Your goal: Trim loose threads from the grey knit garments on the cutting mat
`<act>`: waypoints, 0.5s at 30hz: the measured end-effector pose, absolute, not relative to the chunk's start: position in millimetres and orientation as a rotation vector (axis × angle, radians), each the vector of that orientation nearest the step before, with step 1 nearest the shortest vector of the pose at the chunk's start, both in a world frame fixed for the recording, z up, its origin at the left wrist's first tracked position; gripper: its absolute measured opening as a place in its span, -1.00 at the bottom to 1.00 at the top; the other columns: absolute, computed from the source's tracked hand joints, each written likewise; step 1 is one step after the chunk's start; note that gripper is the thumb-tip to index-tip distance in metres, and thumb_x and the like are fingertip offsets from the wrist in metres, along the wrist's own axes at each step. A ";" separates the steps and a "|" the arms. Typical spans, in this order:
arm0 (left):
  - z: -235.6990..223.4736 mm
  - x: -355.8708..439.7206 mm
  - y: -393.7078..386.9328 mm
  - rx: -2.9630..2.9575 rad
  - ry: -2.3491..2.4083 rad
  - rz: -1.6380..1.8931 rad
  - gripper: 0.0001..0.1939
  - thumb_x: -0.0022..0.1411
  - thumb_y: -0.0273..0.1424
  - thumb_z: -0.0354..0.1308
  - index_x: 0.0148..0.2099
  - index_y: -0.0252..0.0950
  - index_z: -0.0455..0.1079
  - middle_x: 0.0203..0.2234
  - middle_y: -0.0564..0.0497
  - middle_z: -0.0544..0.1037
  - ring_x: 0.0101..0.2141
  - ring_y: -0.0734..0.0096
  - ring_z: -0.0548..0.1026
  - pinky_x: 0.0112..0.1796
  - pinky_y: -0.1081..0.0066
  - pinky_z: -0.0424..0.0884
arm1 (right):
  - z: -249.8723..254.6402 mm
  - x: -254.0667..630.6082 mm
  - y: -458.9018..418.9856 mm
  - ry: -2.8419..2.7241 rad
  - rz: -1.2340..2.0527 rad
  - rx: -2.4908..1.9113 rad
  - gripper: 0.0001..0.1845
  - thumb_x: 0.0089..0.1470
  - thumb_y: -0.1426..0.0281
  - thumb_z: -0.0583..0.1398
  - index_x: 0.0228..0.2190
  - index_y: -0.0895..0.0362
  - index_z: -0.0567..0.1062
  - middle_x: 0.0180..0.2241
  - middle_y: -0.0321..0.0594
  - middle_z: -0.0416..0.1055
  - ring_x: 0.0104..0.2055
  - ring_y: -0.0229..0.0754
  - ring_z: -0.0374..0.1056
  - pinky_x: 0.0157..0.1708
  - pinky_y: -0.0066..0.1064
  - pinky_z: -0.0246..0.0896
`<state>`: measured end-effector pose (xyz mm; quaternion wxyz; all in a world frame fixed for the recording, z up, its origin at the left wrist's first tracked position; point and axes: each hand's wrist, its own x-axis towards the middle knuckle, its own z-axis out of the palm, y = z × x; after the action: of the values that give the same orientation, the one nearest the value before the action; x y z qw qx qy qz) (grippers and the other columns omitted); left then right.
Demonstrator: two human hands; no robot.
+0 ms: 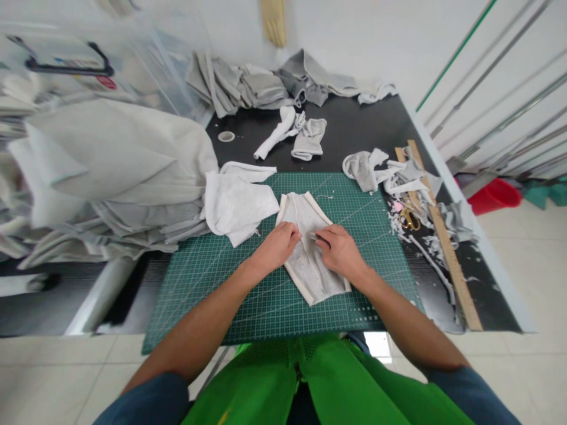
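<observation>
A light grey sewn fabric piece (305, 268) with cream edging and a seam down its middle lies tilted on a green cutting mat (208, 289). My left hand (281, 242) is closed in a pinch on this piece, left of the seam. On the other side of the seam, my right hand (339, 251) is closed too, fingers together around something small and pale that I cannot make out. The two hands are a short gap apart. Just left of the piece lies white folded fabric (241, 203), partly over the mat.
A large stack of grey fabric (133, 159) fills the left, beside a clear plastic bin (133, 65). At right are gold-handled scissors (410, 220), scraps (365, 170) and a wooden ruler (452, 265). A tape roll (226, 136) and grey cloths (257, 85) lie behind.
</observation>
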<state>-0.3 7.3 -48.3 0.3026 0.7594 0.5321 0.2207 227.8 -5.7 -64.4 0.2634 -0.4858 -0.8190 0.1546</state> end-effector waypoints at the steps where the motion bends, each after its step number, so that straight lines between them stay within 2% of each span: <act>1: -48.1 -0.4 6.8 2.023 1.409 0.581 -0.78 0.52 -0.34 0.01 -0.26 -0.21 0.31 -0.28 -0.09 0.53 -0.15 0.15 0.56 0.04 0.13 0.49 | -64.3 229.2 -5.3 -2.202 0.410 -1.341 -0.81 0.30 0.47 0.22 -0.17 0.12 0.67 -0.15 -0.02 0.59 -0.06 0.05 0.46 0.12 -0.09 0.38; 6: -49.9 7.8 4.9 2.142 1.470 0.523 -0.73 0.56 -0.35 -0.05 -0.26 -0.22 0.32 -0.29 -0.13 0.53 -0.13 0.11 0.55 0.04 0.10 0.49 | -61.1 242.0 1.0 -2.084 0.298 -1.549 -0.73 0.27 0.40 0.25 -0.05 0.21 0.65 -0.10 0.05 0.59 0.00 0.11 0.45 0.12 -0.10 0.36; 11: -51.9 29.4 11.7 2.226 1.537 0.484 -0.75 0.55 -0.43 -0.06 -0.19 -0.28 0.40 -0.22 -0.20 0.58 -0.06 0.08 0.56 0.08 0.11 0.48 | -59.4 243.5 8.3 -2.153 0.204 -1.693 -0.73 0.34 0.31 0.21 -0.13 0.22 0.65 -0.18 0.08 0.60 -0.05 0.15 0.44 0.11 -0.06 0.30; 15: -45.5 44.0 18.8 2.288 1.451 0.454 -0.75 0.53 -0.49 -0.06 -0.15 -0.32 0.44 -0.17 -0.21 0.60 -0.03 0.11 0.56 0.11 0.15 0.47 | -57.7 248.1 10.0 -2.125 0.172 -1.697 -0.68 0.33 0.24 0.22 -0.10 0.21 0.66 -0.19 0.08 0.60 -0.07 0.13 0.44 0.07 -0.10 0.30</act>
<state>44.0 18.8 -45.5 0.1963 0.8167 0.5179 0.1622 248.1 10.0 -57.7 0.2070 -0.6094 -0.7629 0.0617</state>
